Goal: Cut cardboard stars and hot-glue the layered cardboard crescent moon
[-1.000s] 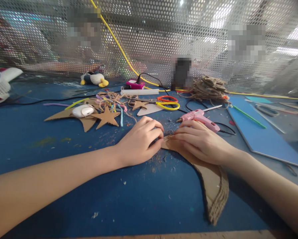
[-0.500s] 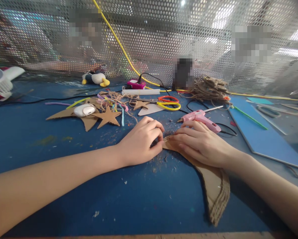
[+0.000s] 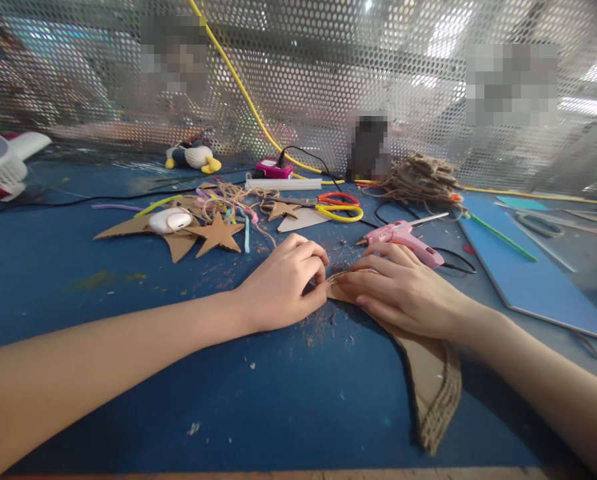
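A curved cardboard crescent [image 3: 423,363] with twine along its outer edge lies on the blue table [image 3: 278,413]. My left hand [image 3: 291,283] pinches its far left tip with curled fingers. My right hand [image 3: 408,287] lies over its upper part, fingers pressed together on the cardboard and the twine edge. Just beyond my right hand is a pink glue gun [image 3: 401,237]. Scissors with red and yellow handles [image 3: 338,208] lie farther back. Where the fingers meet the tip, the contact is partly hidden.
Cardboard stars [image 3: 219,235], a white case [image 3: 170,221] and tangled twine are at the back left. A twine pile [image 3: 421,177] sits back right, beside a blue board [image 3: 533,273]. Perforated metal mesh [image 3: 298,87] stands behind, with people beyond it.
My right hand's fingers have shifted slightly left along the crescent's upper edge. My left hand keeps its pinch at the tip.
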`<state>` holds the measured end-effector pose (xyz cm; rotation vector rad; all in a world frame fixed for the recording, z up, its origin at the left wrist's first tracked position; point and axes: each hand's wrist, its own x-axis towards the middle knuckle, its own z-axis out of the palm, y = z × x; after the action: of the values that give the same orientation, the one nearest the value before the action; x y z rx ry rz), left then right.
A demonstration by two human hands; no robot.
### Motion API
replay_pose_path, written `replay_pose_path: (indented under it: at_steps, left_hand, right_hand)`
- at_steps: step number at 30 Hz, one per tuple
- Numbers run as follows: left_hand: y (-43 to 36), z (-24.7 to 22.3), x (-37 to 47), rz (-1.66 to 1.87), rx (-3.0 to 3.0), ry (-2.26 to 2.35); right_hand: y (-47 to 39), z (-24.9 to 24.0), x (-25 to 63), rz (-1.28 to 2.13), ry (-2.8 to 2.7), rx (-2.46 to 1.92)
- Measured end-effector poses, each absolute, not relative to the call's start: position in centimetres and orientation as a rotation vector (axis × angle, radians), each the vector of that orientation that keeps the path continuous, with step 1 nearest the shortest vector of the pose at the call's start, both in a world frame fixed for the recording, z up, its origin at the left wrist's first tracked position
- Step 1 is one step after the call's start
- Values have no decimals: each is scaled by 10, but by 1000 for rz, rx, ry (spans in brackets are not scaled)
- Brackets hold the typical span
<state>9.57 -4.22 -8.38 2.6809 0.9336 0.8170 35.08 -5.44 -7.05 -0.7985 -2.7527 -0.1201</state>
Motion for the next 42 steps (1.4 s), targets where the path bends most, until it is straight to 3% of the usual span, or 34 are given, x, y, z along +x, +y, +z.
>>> replay_pose_path:
  at_steps: [42]
  left_hand:
    - [-40,-86,96,799,2673,930]
  right_hand:
    - [-59,-72,348,-173,-2808,-915]
